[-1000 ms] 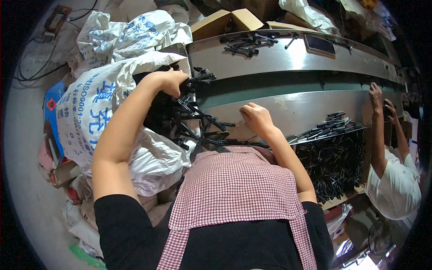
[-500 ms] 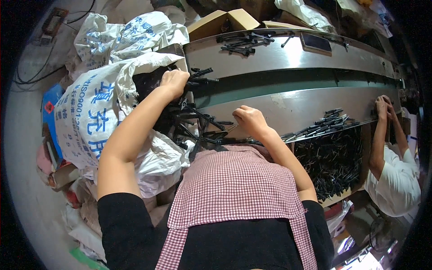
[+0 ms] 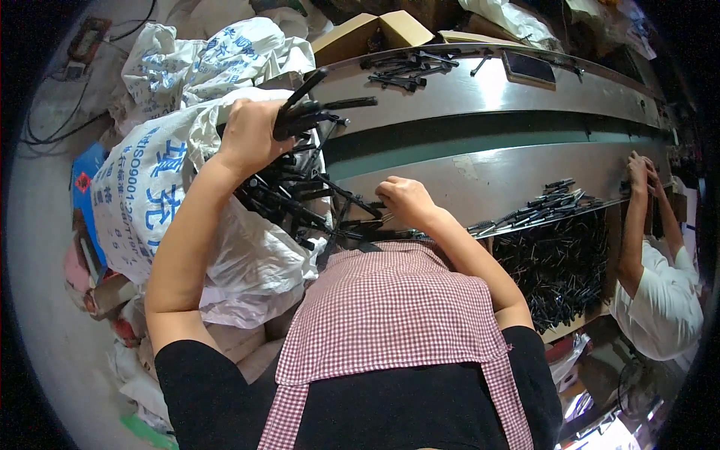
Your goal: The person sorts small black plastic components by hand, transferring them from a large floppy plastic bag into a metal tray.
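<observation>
My left hand point(image 3: 255, 135) is closed around a bunch of black rod-like parts point(image 3: 304, 118), raised over the mouth of a white woven sack point(image 3: 146, 187). Below it, a tangled heap of similar black parts point(image 3: 281, 196) spills from the sack towards the metal bench point(image 3: 465, 172). My right hand point(image 3: 407, 201) is at the bench's near edge with its fingers curled in. Whatever those fingers hold, if anything, is hidden. Beside its fingertips lie black parts and some thin pale pieces.
A green belt-like strip point(image 3: 510, 139) runs along the bench. Black parts lie in a pile point(image 3: 544, 208) on the near edge and a bunch point(image 3: 405, 71) at the far side, near a phone point(image 3: 529, 69). A full box point(image 3: 551, 274) stands below. A co-worker point(image 3: 656, 300) works at right.
My left hand has drawn back to the left from the sack's mouth, and a bunch of black rod-like parts now shows in it. My right hand has shifted slightly left.
</observation>
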`<state>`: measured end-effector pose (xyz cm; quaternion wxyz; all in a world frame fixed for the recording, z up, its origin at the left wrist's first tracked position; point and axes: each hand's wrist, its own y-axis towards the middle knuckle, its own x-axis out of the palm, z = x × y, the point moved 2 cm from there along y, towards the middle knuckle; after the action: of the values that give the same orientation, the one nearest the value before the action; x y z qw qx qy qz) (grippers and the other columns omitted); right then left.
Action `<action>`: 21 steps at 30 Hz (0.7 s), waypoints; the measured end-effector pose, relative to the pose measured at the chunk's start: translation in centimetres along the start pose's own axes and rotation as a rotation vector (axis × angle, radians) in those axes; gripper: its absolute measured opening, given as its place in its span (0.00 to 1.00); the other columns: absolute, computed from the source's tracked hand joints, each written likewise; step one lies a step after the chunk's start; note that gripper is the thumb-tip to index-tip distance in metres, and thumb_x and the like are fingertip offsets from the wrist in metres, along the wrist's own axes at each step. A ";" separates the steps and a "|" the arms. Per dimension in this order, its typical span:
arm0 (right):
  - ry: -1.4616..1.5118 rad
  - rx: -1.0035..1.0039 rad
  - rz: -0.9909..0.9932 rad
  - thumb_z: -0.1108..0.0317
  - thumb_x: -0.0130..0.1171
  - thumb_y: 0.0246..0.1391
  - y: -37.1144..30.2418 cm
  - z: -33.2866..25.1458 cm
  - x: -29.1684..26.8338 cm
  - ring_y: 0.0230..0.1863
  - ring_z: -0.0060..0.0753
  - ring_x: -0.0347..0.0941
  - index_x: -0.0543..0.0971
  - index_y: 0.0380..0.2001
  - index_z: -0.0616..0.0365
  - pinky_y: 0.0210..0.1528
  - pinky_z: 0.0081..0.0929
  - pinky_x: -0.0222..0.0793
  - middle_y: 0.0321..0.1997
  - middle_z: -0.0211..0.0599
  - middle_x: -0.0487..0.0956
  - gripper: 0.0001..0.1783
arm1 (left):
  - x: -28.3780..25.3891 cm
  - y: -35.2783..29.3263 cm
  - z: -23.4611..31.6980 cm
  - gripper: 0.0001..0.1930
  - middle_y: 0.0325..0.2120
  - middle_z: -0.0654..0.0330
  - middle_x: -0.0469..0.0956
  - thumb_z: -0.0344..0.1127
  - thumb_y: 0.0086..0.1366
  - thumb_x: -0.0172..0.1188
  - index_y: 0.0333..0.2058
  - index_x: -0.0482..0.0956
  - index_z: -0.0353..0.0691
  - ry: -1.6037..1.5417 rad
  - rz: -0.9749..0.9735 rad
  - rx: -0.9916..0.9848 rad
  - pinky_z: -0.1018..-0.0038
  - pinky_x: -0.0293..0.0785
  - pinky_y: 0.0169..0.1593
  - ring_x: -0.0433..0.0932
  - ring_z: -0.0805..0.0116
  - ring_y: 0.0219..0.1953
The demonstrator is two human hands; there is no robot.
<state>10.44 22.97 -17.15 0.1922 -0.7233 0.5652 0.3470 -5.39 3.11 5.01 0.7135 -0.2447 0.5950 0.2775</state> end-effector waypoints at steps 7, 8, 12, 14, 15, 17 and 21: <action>0.001 0.028 -0.052 0.69 0.57 0.49 -0.2 -0.7 -0.9 0.38 0.50 0.76 0.77 0.34 0.57 0.40 0.41 0.74 0.34 0.43 0.77 0.07 | -1.7 2.8 2.1 0.13 0.24 0.48 0.77 0.33 0.49 0.65 0.32 0.77 0.34 -0.150 0.129 0.020 0.62 0.72 0.35 0.78 0.49 0.29; -0.004 0.021 -0.074 0.69 0.58 0.48 -0.3 -0.9 -0.9 0.39 0.49 0.76 0.77 0.34 0.57 0.41 0.40 0.74 0.35 0.43 0.76 0.08 | -2.0 3.3 2.4 0.12 0.24 0.48 0.77 0.34 0.49 0.65 0.31 0.77 0.34 -0.155 0.162 0.045 0.63 0.72 0.34 0.78 0.50 0.28; -0.095 0.014 -0.130 0.69 0.57 0.48 -0.4 -1.2 0.3 0.41 0.48 0.76 0.76 0.33 0.58 0.41 0.39 0.75 0.37 0.45 0.75 0.08 | -1.8 6.5 4.5 0.13 0.23 0.47 0.76 0.35 0.49 0.65 0.31 0.76 0.32 -0.174 0.150 0.148 0.64 0.72 0.34 0.77 0.50 0.26; -0.168 0.015 -0.155 0.70 0.55 0.50 -0.1 -1.6 0.6 0.41 0.47 0.76 0.76 0.33 0.59 0.40 0.39 0.75 0.37 0.47 0.75 0.07 | -0.3 8.3 5.3 0.15 0.26 0.43 0.78 0.34 0.47 0.66 0.31 0.76 0.30 -0.085 0.169 0.219 0.59 0.73 0.36 0.78 0.42 0.31; -0.199 0.023 -0.143 0.72 0.53 0.51 -0.1 -1.9 0.6 0.41 0.47 0.76 0.76 0.33 0.60 0.40 0.39 0.75 0.36 0.46 0.75 0.07 | 0.5 9.0 6.2 0.14 0.29 0.41 0.78 0.33 0.47 0.65 0.31 0.78 0.30 -0.056 0.097 0.157 0.59 0.74 0.40 0.78 0.42 0.35; -0.220 0.042 -0.141 0.72 0.52 0.51 -0.2 -2.1 0.0 0.41 0.47 0.76 0.76 0.33 0.61 0.40 0.38 0.76 0.36 0.46 0.75 0.07 | 2.7 10.6 7.2 0.12 0.32 0.40 0.79 0.30 0.47 0.62 0.31 0.79 0.30 0.015 -0.072 0.073 0.58 0.76 0.45 0.79 0.43 0.40; -0.268 0.124 -0.127 0.72 0.53 0.50 -1.3 -1.4 -1.7 0.42 0.47 0.76 0.76 0.34 0.61 0.41 0.37 0.77 0.37 0.45 0.77 0.08 | 8.8 14.0 9.5 0.10 0.37 0.43 0.80 0.26 0.50 0.59 0.33 0.81 0.33 0.068 -0.332 0.057 0.60 0.77 0.47 0.80 0.47 0.44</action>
<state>11.92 23.56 -15.13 0.3318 -0.6915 0.5081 0.3920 -7.07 20.65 -2.33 0.7358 -0.3285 0.5777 0.1305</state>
